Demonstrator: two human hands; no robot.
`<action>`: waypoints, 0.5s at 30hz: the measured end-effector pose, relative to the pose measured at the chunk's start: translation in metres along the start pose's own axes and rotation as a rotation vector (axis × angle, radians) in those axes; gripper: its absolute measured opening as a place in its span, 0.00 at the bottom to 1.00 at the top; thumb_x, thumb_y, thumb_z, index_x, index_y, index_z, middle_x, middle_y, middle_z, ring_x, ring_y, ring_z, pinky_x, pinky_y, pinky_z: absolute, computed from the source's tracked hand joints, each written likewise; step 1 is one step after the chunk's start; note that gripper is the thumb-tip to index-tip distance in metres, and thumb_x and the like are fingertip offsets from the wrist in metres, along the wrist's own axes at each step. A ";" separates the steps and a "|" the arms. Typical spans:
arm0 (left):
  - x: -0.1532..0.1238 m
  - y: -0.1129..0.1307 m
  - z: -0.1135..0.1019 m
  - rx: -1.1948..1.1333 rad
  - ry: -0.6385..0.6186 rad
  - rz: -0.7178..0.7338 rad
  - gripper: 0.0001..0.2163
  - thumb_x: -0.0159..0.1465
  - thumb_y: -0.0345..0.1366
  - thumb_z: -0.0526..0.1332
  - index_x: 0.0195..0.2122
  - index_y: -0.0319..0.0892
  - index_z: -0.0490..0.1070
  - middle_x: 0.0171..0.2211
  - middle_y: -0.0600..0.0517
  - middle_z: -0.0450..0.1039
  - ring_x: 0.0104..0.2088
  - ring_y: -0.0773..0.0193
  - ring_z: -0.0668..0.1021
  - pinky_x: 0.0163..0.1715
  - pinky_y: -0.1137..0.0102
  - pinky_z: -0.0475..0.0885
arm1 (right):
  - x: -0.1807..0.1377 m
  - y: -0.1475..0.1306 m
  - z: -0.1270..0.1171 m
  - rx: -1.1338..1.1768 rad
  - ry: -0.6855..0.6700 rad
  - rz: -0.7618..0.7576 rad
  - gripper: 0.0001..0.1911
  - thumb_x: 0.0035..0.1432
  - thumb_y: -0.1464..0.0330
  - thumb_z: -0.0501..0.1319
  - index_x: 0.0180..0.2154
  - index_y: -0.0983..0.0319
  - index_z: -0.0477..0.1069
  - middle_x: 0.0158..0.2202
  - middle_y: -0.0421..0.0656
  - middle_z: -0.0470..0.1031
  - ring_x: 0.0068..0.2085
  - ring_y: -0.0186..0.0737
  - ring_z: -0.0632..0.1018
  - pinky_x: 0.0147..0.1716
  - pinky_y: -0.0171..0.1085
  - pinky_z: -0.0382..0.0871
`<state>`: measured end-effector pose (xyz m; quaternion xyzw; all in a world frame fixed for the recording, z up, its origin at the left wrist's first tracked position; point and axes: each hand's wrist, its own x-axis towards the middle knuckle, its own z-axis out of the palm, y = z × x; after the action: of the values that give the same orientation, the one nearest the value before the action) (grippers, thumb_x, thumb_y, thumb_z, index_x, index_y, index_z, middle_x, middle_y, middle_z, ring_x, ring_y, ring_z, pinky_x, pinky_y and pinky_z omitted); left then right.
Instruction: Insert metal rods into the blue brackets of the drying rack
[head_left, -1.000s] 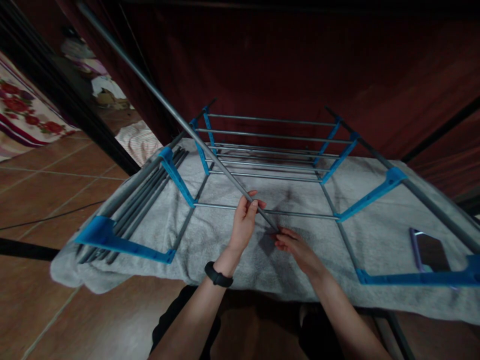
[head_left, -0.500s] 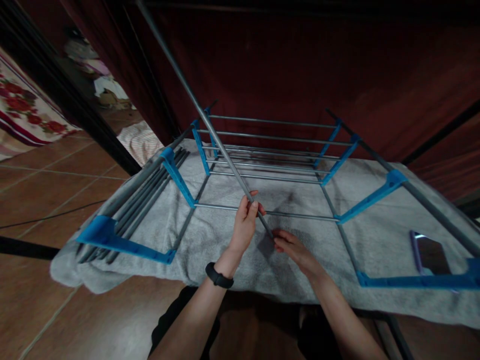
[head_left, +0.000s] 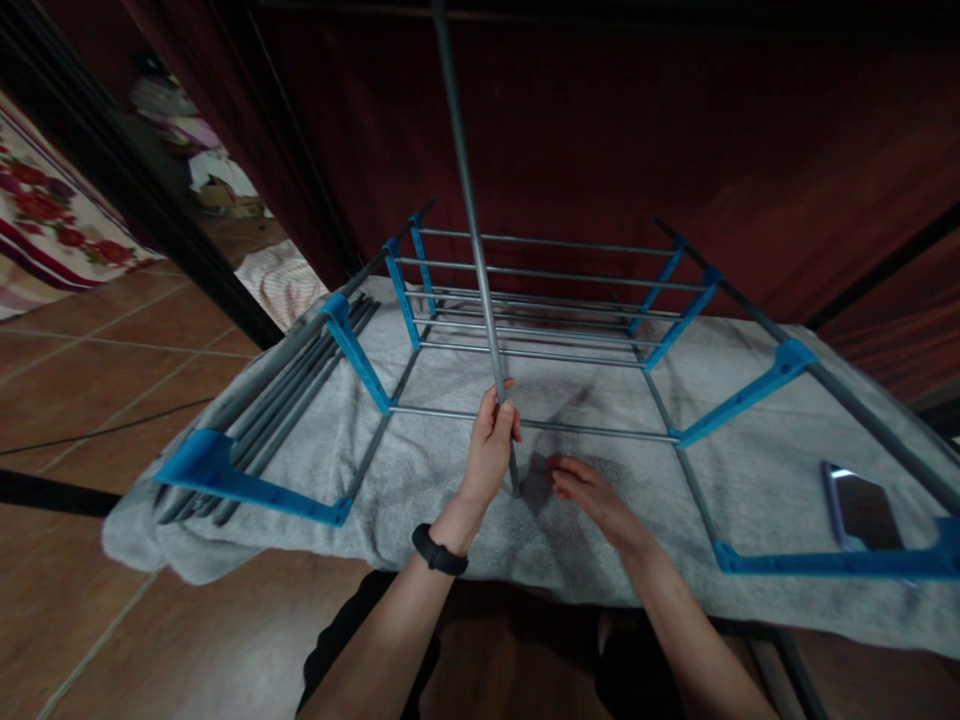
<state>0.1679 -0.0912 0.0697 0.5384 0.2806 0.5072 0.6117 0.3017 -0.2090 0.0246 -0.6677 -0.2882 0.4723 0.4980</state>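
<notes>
A long grey metal rod (head_left: 474, 215) stands almost upright, leaning slightly to the left, its top running out of view. My left hand (head_left: 491, 440), with a black wristband on its wrist, is closed around the rod near the lower end. That end shows just below the fingers, over the grey blanket. To the right of it, my right hand (head_left: 589, 492) is apart from the rod, its fingers loosely bent and holding nothing. Around both hands lies a rack frame (head_left: 536, 427) of grey tubes joined by blue plastic brackets (head_left: 360, 355).
Several loose grey rods (head_left: 289, 400) lie bundled at the left side of the frame. A phone (head_left: 862, 508) rests on the grey blanket (head_left: 600, 540) at right. Behind the rack hangs a dark red curtain (head_left: 600, 130). Tiled floor (head_left: 187, 640) shows at left.
The rod has swung from a strong leftward slant to nearly upright, its top moving right. My right hand has let go of its lower end; my left hand keeps its grip.
</notes>
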 end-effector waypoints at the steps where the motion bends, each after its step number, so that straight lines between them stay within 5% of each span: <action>1: 0.000 0.001 0.000 -0.001 -0.005 -0.007 0.19 0.69 0.48 0.60 0.58 0.47 0.71 0.24 0.57 0.62 0.24 0.68 0.66 0.25 0.72 0.64 | 0.000 0.000 -0.001 0.001 -0.002 -0.009 0.17 0.50 0.58 0.66 0.41 0.58 0.79 0.35 0.42 0.79 0.37 0.42 0.77 0.40 0.43 0.71; 7: -0.002 0.009 0.002 -0.011 -0.060 -0.055 0.24 0.69 0.52 0.60 0.61 0.45 0.68 0.22 0.59 0.55 0.22 0.69 0.59 0.21 0.72 0.56 | 0.001 0.004 -0.004 0.004 0.021 -0.021 0.20 0.50 0.55 0.66 0.43 0.59 0.79 0.39 0.45 0.80 0.39 0.43 0.78 0.42 0.44 0.72; 15: -0.003 0.011 -0.001 0.149 -0.113 -0.053 0.21 0.69 0.53 0.58 0.52 0.42 0.75 0.23 0.58 0.56 0.24 0.68 0.60 0.24 0.71 0.57 | 0.004 -0.001 -0.017 0.043 0.076 -0.034 0.23 0.48 0.52 0.70 0.43 0.58 0.80 0.42 0.48 0.82 0.40 0.46 0.80 0.44 0.46 0.73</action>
<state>0.1628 -0.0947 0.0789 0.6023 0.2969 0.4374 0.5982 0.3186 -0.2120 0.0250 -0.6694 -0.2701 0.4440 0.5308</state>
